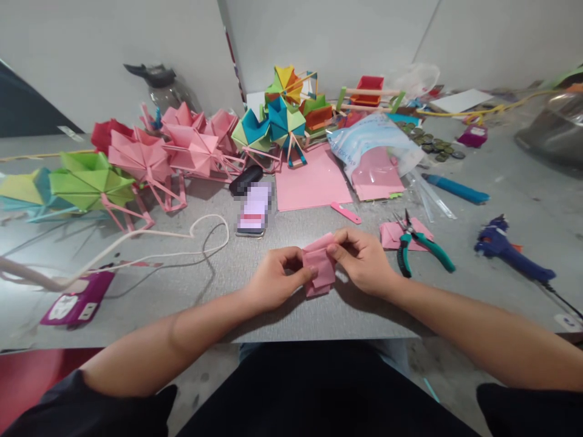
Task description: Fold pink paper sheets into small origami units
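Note:
Between my two hands is a small folded piece of pink paper (pixel 321 269), held above the near part of the grey table. My left hand (pixel 279 276) pinches its left side, thumb pressed on the front face. The upper right corner is gripped between the thumb and fingers of my right hand (pixel 362 258). Several layers and a raised top flap show in the paper. To the right, green-handled pliers (pixel 409 240) lie across more folded pink paper (pixel 388 235). A pink cutter (pixel 346 212) rests beyond my right hand, near a stack of pink sheets (pixel 305 185).
Folded paper pinwheel-like models (pixel 141 158) line the back left. A phone (pixel 255 206) and a dark case (pixel 246 180) lie mid-table. At right are a blue glue gun (pixel 512 249), a blue tool (pixel 458 188) and a plastic bag (pixel 378 142). A white cable (pixel 168 232) crosses the left side.

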A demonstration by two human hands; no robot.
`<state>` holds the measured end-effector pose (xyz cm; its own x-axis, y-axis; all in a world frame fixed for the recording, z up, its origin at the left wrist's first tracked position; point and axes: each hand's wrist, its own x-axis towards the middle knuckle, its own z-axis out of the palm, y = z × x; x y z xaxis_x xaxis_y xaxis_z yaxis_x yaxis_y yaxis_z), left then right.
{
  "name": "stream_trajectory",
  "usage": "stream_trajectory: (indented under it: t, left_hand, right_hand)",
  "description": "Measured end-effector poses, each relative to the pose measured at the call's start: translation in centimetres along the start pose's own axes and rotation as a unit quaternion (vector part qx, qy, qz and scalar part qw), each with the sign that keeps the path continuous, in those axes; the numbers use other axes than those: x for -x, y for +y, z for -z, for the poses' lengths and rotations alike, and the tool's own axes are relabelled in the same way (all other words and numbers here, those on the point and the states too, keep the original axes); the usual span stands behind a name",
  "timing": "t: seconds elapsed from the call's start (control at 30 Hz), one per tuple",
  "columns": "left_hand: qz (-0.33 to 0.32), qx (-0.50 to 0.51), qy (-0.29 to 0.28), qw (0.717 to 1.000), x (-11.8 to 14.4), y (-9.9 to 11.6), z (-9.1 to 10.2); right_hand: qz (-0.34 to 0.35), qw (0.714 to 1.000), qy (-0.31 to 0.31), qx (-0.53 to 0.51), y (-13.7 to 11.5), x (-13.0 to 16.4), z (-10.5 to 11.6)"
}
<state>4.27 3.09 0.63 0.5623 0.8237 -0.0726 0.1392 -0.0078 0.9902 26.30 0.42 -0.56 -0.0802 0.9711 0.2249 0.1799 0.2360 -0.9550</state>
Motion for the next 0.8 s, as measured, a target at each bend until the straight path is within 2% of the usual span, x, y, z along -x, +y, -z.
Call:
stream_trajectory:
  t: [0.17,0.27,0.37,0.4,0.47,0.53,0.67,0.8]
  left_hand:
    - [-0.014,0.038,0.046,0.998,-0.5,-0.4,0.4]
    - [-0.028,0.034,0.090,0.995,-0.7,-1.1,0.3]
    - [-0.110,-0.065,0.201,0.971,-0.6,-1.5,0.1]
    - [-0.147,-0.121,0.215,0.958,-0.4,-1.5,0.0]
    - [-0.201,-0.209,0.182,0.940,0.1,-1.2,-0.1]
    - [-0.219,-0.235,0.123,0.939,0.5,-0.9,-0.1]
    - [-0.206,-0.191,0.041,0.959,0.6,-0.6,-0.1]
    - [-0.179,-0.128,-0.005,0.975,0.4,-0.3,-0.3]
  right_hand:
    - [-0.077,0.993,-0.080,-0.033,-0.4,0.0,0.0]
    - [-0.099,0.991,-0.084,-0.019,-0.5,0.1,-0.4]
    - [-0.110,0.992,-0.056,-0.013,-0.5,0.3,-0.8]
    - [-0.105,0.993,-0.052,-0.014,-0.5,0.3,-0.9]
    - [-0.080,0.995,-0.059,-0.019,-0.7,0.4,-1.0]
    - [-0.043,0.996,-0.081,-0.025,-0.8,0.5,-1.0]
    - [-0.006,0.993,-0.108,-0.038,-0.8,0.4,-0.8]
    - [-0.035,0.987,-0.137,-0.078,-0.6,0.3,-0.8]
